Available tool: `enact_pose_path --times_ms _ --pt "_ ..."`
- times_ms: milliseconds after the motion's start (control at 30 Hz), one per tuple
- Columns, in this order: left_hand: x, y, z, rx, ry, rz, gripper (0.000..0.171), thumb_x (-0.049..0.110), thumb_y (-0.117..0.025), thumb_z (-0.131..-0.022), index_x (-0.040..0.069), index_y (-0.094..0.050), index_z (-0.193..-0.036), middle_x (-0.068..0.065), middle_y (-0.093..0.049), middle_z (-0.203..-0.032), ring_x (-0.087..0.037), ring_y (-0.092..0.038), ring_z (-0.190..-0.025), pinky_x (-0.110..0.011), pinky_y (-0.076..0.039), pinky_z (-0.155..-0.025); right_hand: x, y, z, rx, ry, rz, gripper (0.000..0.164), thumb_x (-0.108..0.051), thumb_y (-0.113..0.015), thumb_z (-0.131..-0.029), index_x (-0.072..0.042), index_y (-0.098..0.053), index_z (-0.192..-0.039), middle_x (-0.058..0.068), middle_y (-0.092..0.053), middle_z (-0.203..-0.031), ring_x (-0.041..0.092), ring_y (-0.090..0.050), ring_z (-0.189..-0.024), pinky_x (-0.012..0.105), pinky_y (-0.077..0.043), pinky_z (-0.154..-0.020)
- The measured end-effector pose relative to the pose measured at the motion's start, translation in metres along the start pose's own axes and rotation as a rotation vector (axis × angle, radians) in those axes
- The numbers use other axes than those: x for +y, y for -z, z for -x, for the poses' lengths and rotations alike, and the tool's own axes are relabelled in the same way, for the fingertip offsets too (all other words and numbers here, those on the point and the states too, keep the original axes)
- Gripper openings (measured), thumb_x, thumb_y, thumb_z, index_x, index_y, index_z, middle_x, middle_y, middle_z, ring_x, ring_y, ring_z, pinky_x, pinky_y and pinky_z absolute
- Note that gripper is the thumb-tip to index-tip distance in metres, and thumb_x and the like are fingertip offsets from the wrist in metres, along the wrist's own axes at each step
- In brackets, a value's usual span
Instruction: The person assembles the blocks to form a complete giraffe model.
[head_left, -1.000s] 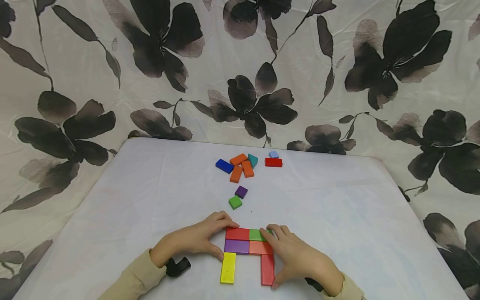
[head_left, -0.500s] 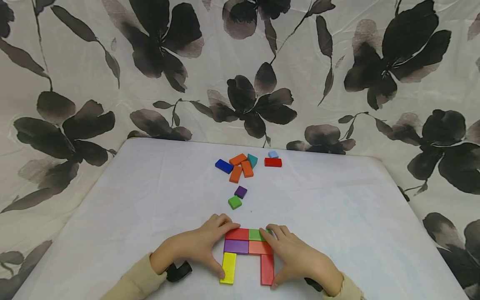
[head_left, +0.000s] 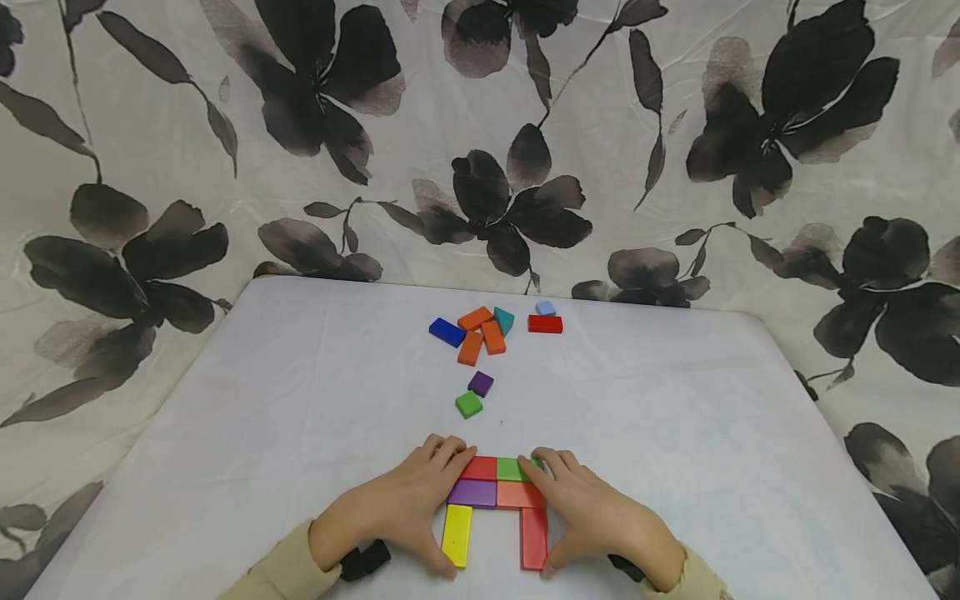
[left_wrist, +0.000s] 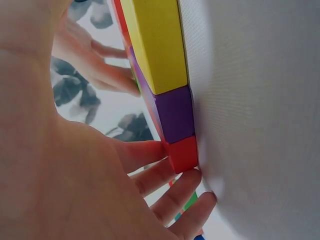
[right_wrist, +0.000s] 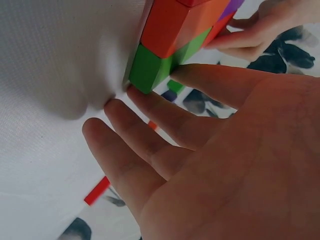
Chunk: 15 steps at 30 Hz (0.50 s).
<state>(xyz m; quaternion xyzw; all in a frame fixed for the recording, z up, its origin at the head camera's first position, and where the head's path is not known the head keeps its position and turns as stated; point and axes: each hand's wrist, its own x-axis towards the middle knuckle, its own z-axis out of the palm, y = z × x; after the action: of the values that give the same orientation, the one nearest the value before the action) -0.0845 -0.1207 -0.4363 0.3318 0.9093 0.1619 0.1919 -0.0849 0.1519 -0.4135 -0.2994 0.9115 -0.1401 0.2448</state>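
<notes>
Flat wooden blocks lie side by side on the white table near me. A red block (head_left: 482, 468) and a green block (head_left: 509, 470) form the far row. A purple block (head_left: 472, 493) and an orange-red block (head_left: 520, 496) form the row below, with a yellow block (head_left: 457, 537) and a light red block (head_left: 534, 540) as two legs. My left hand (head_left: 411, 504) spans the left side, fingertips at the red block, thumb beside the yellow block's near end. My right hand (head_left: 596, 510) spans the right side, a finger touching the green block, thumb by the light red block's lower corner.
Beyond the hands lie a small green block (head_left: 469, 405) and a small purple block (head_left: 481, 383). Farther back are a blue block (head_left: 447, 332), several orange blocks (head_left: 470, 348), a teal triangle (head_left: 503, 321), a red block (head_left: 545, 324) and a light blue piece (head_left: 546, 308). A flowered cloth (head_left: 330, 225) hangs behind.
My left thumb has slid from the yellow block's far end toward its near end, and the left hand has shifted slightly right. The right hand has stayed in place.
</notes>
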Motion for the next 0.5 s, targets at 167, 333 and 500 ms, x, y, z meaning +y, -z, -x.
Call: enact_pose_path --times_ms 167,333,500 --pt "0.0019 -0.0007 -0.0004 0.003 0.006 0.003 0.129 0.073 -0.079 -0.061 0.007 -0.023 -0.156 -0.006 -0.024 -0.155 -0.026 -0.024 -0.136 -0.05 -0.03 -0.112 -0.0011 0.0002 -0.0007 -0.009 -0.013 -0.008 0.115 -0.049 -0.092 -0.062 -0.013 -0.034 -0.155 0.012 -0.034 -0.151 0.029 -0.037 -0.13 0.05 -0.043 -0.102" --pt "0.0043 -0.0045 -0.0017 0.008 0.008 -0.005 0.126 0.07 -0.078 -0.063 0.006 -0.022 -0.156 -0.007 -0.024 -0.154 -0.026 -0.023 -0.135 -0.049 -0.031 -0.111 -0.0014 0.0001 -0.0005 -0.008 -0.012 -0.008 0.115 -0.049 -0.092 -0.062 -0.012 -0.033 -0.155 0.012 -0.034 -0.151 0.029 -0.036 -0.131 0.05 -0.043 -0.102" --pt "0.0061 -0.0059 -0.0019 0.008 0.017 -0.008 0.125 0.068 -0.078 -0.064 0.005 -0.022 -0.156 -0.008 -0.023 -0.154 -0.027 -0.022 -0.136 -0.049 -0.031 -0.111 -0.001 0.0 0.0 -0.004 -0.006 -0.008 0.115 -0.048 -0.092 -0.063 -0.012 -0.033 -0.155 0.012 -0.034 -0.151 0.03 -0.036 -0.132 0.051 -0.043 -0.103"
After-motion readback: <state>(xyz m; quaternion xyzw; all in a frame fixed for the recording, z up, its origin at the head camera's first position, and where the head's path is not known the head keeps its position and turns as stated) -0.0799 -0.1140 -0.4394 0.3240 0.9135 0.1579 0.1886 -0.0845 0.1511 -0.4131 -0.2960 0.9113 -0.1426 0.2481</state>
